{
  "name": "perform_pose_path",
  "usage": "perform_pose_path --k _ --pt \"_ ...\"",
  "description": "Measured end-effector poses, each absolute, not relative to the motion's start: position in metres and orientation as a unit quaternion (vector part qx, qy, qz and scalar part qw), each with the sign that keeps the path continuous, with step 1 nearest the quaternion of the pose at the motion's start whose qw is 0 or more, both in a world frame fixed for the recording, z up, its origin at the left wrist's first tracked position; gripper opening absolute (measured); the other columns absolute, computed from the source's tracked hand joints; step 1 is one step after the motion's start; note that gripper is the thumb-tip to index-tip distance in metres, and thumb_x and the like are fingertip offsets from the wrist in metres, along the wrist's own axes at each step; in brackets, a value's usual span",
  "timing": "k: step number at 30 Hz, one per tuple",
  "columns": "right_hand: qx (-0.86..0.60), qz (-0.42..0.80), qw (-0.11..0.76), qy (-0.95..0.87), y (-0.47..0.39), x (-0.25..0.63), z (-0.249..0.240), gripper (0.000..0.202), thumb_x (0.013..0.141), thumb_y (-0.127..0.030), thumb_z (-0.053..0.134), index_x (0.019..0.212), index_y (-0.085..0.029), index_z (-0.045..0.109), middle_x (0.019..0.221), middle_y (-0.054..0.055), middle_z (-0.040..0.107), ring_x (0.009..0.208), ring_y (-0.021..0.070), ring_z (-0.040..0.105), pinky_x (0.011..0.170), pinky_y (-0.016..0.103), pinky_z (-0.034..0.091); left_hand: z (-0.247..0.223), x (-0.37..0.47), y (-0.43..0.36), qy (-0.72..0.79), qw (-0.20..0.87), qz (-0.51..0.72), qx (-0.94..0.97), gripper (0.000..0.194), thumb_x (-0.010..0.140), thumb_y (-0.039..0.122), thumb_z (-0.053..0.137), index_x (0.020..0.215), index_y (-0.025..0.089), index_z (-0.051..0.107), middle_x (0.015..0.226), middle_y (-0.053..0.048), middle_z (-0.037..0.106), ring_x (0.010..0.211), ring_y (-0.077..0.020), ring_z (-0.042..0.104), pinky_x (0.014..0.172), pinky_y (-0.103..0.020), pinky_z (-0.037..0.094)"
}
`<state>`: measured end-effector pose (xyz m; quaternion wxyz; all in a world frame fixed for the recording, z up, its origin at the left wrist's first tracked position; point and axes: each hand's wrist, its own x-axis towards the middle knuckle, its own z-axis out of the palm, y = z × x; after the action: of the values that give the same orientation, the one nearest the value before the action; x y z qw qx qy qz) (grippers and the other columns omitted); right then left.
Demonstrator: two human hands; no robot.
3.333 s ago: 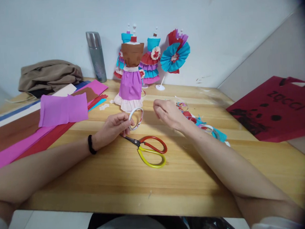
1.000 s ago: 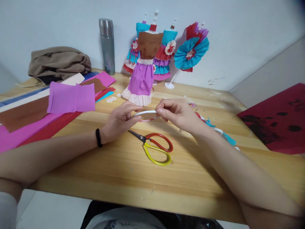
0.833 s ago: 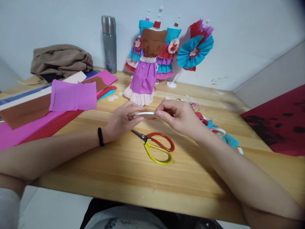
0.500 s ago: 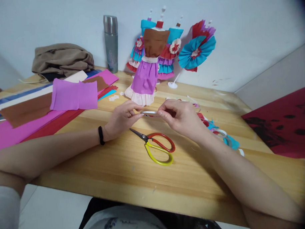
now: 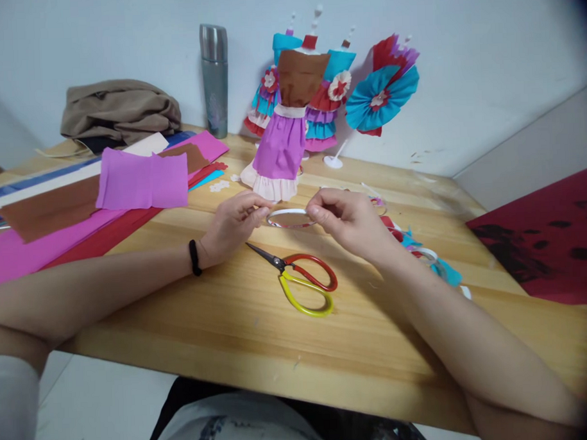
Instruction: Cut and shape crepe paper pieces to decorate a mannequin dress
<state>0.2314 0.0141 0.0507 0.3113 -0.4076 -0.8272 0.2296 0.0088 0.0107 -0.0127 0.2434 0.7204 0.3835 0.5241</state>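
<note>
Between my hands is a thin roll of tape point(image 5: 289, 212), white on its rim, seen nearly edge-on as a flattened ring. My right hand point(image 5: 346, 218) pinches its right side between thumb and fingers. At its left side, my left hand point(image 5: 238, 220) has thumb and fingertips closed; whether they grip the ring or a loose tape end is too small to tell. Below the hands, scissors point(image 5: 281, 265) with one red and one yellow handle lie on the wooden table. Just behind the roll stands a doll-like form in a brown and purple paper dress point(image 5: 278, 143).
More paper-dressed forms and a blue pleated paper fan point(image 5: 380, 100) stand at the back, near a flask point(image 5: 215, 81). Coloured paper sheets point(image 5: 142, 180) and a brown cloth point(image 5: 121, 110) lie left. Scraps and tape rolls point(image 5: 422, 255) lie right, before a red board point(image 5: 554, 243).
The roll of tape has tilted, so its ring opening now shows more. My left fingertips have shifted slightly left and my right hand slightly right. The scissors stay put.
</note>
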Motion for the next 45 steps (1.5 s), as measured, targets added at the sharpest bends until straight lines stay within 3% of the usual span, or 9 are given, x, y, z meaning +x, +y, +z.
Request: perform_pose_path --k 5,9,13,18,24,30,34,38,45 --pt "-0.392 0.438 0.356 -0.727 0.035 0.243 0.037 0.027 0.085 -0.043 0.065 0.068 -0.023 0.058 0.060 0.002 0.054 0.054 0.0157 0.048 0.052 0.032 0.036 -0.015 0.006 0.015 0.414 0.372 0.494 0.668 0.019 0.091 0.024 0.055 0.097 0.014 0.070 0.067 0.000 0.064 0.053 -0.0079 0.056 0.049 -0.018 0.047" --pt "-0.371 0.531 0.394 -0.652 0.046 0.247 0.030 0.016 0.073 -0.033 0.069 0.064 -0.021 0.063 0.063 0.003 0.059 0.054 0.0149 0.054 0.051 0.030 0.041 -0.011 0.006 0.013 0.382 0.450 0.460 0.663 0.023 0.092 0.027 0.056 0.106 0.013 0.067 0.070 -0.001 0.067 0.055 -0.0084 0.060 0.054 -0.019 0.052" --pt "-0.342 0.574 0.390 -0.633 0.048 0.244 0.026 0.009 0.067 -0.026 0.066 0.064 -0.017 0.066 0.063 0.003 0.061 0.054 0.0140 0.058 0.052 0.028 0.045 -0.007 0.008 0.007 0.338 0.423 0.450 0.710 0.020 0.091 0.029 0.056 0.098 0.014 0.068 0.073 -0.001 0.066 0.058 -0.0079 0.060 0.055 -0.019 0.052" --pt "-0.360 0.548 0.345 -0.672 0.045 0.243 0.022 0.016 0.076 -0.035 0.065 0.073 -0.019 0.067 0.065 0.004 0.067 0.060 0.0172 0.064 0.055 0.028 0.048 -0.007 0.010 0.005 0.359 0.347 0.466 0.731 0.022 0.094 0.030 0.051 0.087 0.015 0.066 0.068 -0.001 0.065 0.056 -0.0081 0.059 0.054 -0.019 0.050" --pt "-0.406 0.343 0.345 -0.774 0.037 0.246 0.034 0.027 0.091 -0.044 0.057 0.083 -0.021 0.069 0.058 0.000 0.060 0.052 0.0158 0.053 0.053 0.030 0.038 -0.007 0.009 0.003 0.386 0.222 0.459 0.769 0.024 0.096 0.027 0.048 0.081 0.017 0.064 0.066 0.001 0.060 0.058 -0.0093 0.057 0.056 -0.021 0.046" --pt "-0.364 0.202 0.291 -0.862 0.012 0.231 0.049 0.025 0.093 -0.037 0.057 0.091 -0.018 0.074 0.075 0.004 0.067 0.062 0.0152 0.053 0.061 0.031 0.036 -0.012 0.006 0.000 0.370 0.075 0.384 0.843 0.025 0.099 0.028 0.047 0.103 0.019 0.071 0.095 -0.006 0.071 0.088 -0.0184 0.066 0.074 -0.028 0.050" --pt "-0.353 0.254 0.258 -0.863 0.015 0.230 0.044 0.028 0.091 -0.034 0.057 0.071 -0.018 0.066 0.060 -0.001 0.056 0.057 0.0122 0.045 0.057 0.028 0.032 -0.015 0.007 0.003 0.346 0.082 0.430 0.830 0.022 0.096 0.025 0.057 0.114 0.019 0.067 0.104 -0.008 0.070 0.088 -0.0178 0.066 0.079 -0.029 0.052" --pt "-0.370 0.350 0.289 -0.811 0.033 0.243 0.036 0.027 0.087 -0.041 0.062 0.069 -0.021 0.065 0.061 -0.001 0.057 0.055 0.0130 0.047 0.055 0.028 0.035 -0.018 0.005 0.013 0.343 0.103 0.481 0.800 0.029 0.090 0.018 0.064 0.119 0.019 0.064 0.104 -0.007 0.068 0.071 -0.0120 0.059 0.071 -0.027 0.053" --pt "-0.346 0.464 0.307 -0.756 0.055 0.258 0.022 0.021 0.080 -0.042 0.067 0.070 -0.023 0.069 0.068 0.002 0.066 0.066 0.0183 0.059 0.063 0.033 0.047 -0.025 0.002 0.027 0.421 0.151 0.475 0.758 0.019 0.084 0.014 0.065 0.102 0.017 0.071 0.088 -0.002 0.067 0.075 -0.0124 0.059 0.070 -0.024 0.051"
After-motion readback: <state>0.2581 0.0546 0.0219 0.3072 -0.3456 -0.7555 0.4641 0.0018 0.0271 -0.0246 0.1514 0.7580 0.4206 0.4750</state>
